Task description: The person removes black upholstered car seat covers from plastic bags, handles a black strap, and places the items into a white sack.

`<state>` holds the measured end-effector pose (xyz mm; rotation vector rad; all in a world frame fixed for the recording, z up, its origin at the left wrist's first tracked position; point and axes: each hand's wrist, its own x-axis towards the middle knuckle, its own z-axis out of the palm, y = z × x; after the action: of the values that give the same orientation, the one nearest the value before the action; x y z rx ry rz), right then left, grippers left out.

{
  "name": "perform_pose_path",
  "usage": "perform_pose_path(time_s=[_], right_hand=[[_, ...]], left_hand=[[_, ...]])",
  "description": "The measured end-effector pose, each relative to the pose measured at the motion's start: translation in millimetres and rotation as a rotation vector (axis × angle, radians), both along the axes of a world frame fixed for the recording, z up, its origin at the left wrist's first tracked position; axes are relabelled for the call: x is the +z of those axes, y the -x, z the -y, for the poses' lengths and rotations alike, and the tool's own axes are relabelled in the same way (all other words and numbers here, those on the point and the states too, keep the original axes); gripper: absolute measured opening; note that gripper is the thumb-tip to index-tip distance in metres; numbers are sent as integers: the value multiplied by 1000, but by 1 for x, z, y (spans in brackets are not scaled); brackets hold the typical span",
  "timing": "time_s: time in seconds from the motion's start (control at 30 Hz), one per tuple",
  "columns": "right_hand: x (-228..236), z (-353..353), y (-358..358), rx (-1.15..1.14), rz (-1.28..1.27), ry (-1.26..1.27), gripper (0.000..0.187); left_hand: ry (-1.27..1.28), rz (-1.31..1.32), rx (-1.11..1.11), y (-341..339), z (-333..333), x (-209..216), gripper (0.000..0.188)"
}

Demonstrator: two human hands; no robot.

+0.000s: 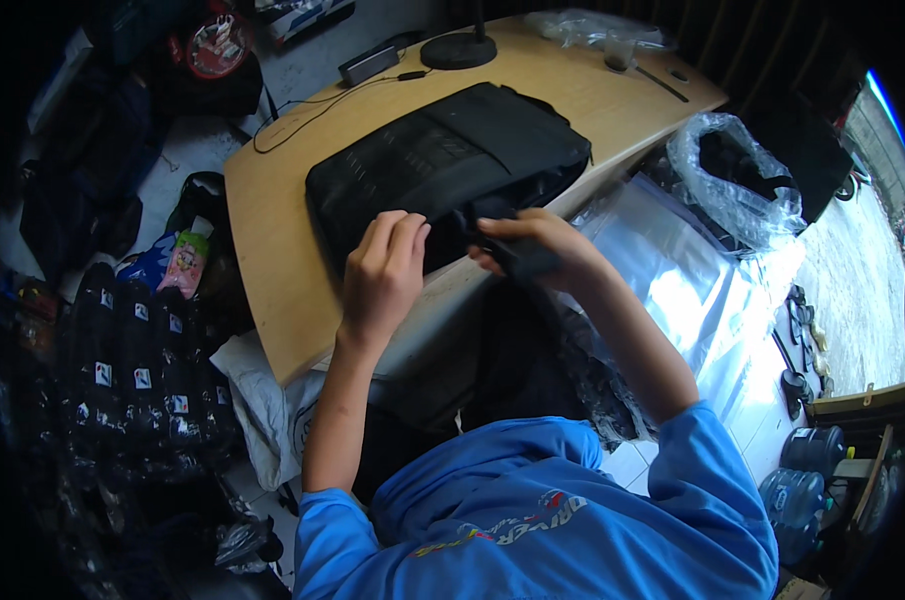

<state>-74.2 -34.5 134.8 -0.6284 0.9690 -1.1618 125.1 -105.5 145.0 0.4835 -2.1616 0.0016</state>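
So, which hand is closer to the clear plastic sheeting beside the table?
Right. The right hand is just left of the clear plastic sheeting; the left hand is farther left, by the near edge of the black bag.

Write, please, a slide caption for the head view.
Bare left hand and right hand, the latter holding a dark strap-like piece, at a black rectangular bag on a pale wooden table.

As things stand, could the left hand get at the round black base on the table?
Probably not without leaning forward: the black bag lies between the left hand and the round black base, which stands near the far edge of the table.
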Motion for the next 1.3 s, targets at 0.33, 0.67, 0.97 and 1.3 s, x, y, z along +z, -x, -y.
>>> perform_pose_path(time_s=[0.33,0.67,0.97,1.3], right_hand=[[-37,194,-26,-319,545,722,28],[-8,43,20,4,-1542,265,29],[-59,-5,174,-606,-966,506,40],[-41,20,180,-425,-1382,418,26]], left_hand=[[-24,-190,48,32,-19,42,7],[-281,43,-32,14,-24,24,5],[-248,418,-109,77,-5,41,14],[-126,375,-520,254,94,-3,19]])
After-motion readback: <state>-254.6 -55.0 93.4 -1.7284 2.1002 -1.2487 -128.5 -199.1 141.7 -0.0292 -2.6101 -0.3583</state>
